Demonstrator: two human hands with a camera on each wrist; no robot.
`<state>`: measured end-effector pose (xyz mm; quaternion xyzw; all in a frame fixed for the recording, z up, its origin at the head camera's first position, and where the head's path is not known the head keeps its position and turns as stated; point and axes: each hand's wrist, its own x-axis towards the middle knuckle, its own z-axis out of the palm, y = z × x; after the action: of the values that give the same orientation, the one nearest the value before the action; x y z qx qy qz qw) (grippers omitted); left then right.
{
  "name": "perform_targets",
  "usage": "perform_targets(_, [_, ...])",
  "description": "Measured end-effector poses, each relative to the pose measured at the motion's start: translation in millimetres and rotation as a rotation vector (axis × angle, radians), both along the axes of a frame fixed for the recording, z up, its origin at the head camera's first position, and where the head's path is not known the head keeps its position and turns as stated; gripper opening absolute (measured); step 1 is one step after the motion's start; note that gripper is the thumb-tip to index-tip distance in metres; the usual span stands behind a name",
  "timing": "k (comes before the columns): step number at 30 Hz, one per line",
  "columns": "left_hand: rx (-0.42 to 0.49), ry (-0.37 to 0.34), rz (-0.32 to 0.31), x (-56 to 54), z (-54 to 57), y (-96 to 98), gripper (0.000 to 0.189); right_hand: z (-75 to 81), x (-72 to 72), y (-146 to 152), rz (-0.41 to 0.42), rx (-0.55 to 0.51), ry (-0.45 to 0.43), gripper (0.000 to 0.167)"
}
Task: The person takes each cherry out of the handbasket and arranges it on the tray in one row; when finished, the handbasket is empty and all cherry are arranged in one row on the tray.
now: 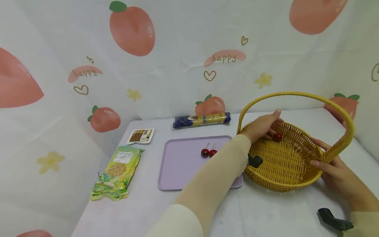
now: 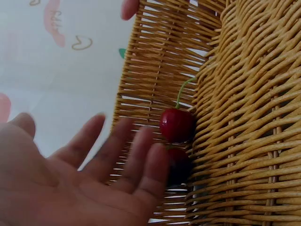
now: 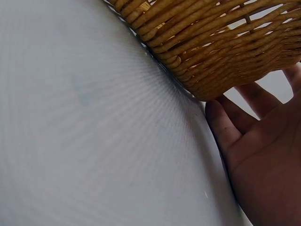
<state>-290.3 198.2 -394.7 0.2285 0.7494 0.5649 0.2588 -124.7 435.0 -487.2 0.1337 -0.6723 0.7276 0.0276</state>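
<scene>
A round wicker basket (image 1: 284,161) with a tall arched handle stands at the right of the table. My left hand (image 1: 263,126) reaches over its far left rim, and in the left wrist view its fingers (image 2: 141,160) are spread and hold nothing. Right by those fingertips a red cherry (image 2: 177,125) with a green stem lies against the basket's woven wall. A second, darker cherry (image 2: 178,165) sits just below, partly hidden by the fingers. My right hand (image 1: 337,174) grips the basket's right side, thumb over the rim; several fingers (image 3: 223,125) show along its outer wall.
Left of the basket lies a lilac tray (image 1: 180,164) holding two cherries (image 1: 205,152), partly covered by my left sleeve. A blue-and-yellow tubular packet (image 1: 201,120) lies behind it. Farther left are a green-yellow bag (image 1: 118,172) and a small brown-and-white packet (image 1: 140,136). A printed cloth hangs behind.
</scene>
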Motion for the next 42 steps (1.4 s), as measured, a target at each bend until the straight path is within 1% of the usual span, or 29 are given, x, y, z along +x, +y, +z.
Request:
perform_targets(3, [-0.064,0.017,-0.036,-0.1,-1.0,1.9,0.065,0.7,0.1,1,-0.005,0.003,0.003,0.077])
perform_targets(6, [-0.127,0.009,-0.057,0.2,-0.9,2.8,0.064,0.0,-0.3,2,-0.004,0.003,0.0,0.076])
perform_targets(10, [-0.229,0.009,-0.094,-1.4,-3.8,4.0,0.061,-2.8,-0.5,2,0.002,-0.005,0.002,0.075])
perform_targets(12, [-0.273,0.021,-0.127,-2.9,-6.2,4.6,0.058,-4.1,0.0,2,-0.004,-0.003,-0.005,0.075])
perform_targets(13, [-0.291,0.039,-0.145,-3.5,-7.0,4.7,0.056,-4.6,0.2,2,-0.009,0.0,-0.01,0.075])
perform_targets(16, [-0.309,0.087,-0.179,-4.5,-9.8,4.1,0.042,-4.5,-0.1,1,-0.022,0.008,-0.025,0.076])
perform_targets(18, [-0.316,0.122,-0.17,-4.2,-11.6,3.2,0.03,-3.6,-1.1,0,-0.031,0.014,-0.028,0.075])
perform_targets(20, [-0.321,0.164,-0.138,-3.6,-13.2,1.9,0.027,-2.8,-2.2,0,-0.026,0.014,-0.026,0.075])
perform_targets(21, [-0.329,0.177,-0.112,-3.0,-13.7,1.3,0.03,-2.5,-2.7,0,-0.022,0.012,-0.022,0.075])
perform_targets(23, [-0.364,0.228,-0.074,-2.1,-14.3,0.2,0.038,-2.0,-3.3,1,-0.01,0.006,-0.01,0.076])
perform_targets(25, [-0.404,0.265,-0.049,-1.3,-14.2,-0.7,0.042,-2.0,-3.4,1,0.01,-0.009,0.001,0.077])
perform_targets(26, [-0.429,0.286,-0.042,-1.2,-14.1,-0.9,0.044,-2.0,-3.5,1,0.016,-0.014,0.006,0.077])
perform_targets(29, [-0.481,0.319,-0.032,-1.0,-13.4,-1.2,0.042,-1.6,-3.7,2,0.022,-0.027,0.008,0.077])
perform_targets(31, [-0.513,0.348,-0.024,-1.2,-13.3,-0.8,0.037,-1.5,-3.8,1,0.017,-0.023,0.005,0.077])
perform_targets(33, [-0.534,0.373,-0.017,-1.5,-13.1,-0.3,0.028,-1.2,-3.7,1,0.008,-0.019,-0.004,0.077])
perform_targets(34, [-0.539,0.388,-0.016,-1.8,-13.0,0.1,0.023,-1.2,-3.7,1,0.003,-0.014,-0.008,0.077])
perform_targets(36, [-0.512,0.388,-0.009,-2.4,-12.8,0.5,0.016,-1.1,-3.4,1,-0.005,-0.004,-0.017,0.077])
perform_targets(38, [-0.445,0.371,-0.002,-3.3,-12.8,0.8,0.013,-1.1,-3.2,0,-0.009,0.001,-0.024,0.077])
perform_targets(42, [-0.251,0.319,-0.015,-4.6,-12.3,-1.9,0.015,-1.9,-3.4,0,-0.006,-0.002,-0.018,0.076])
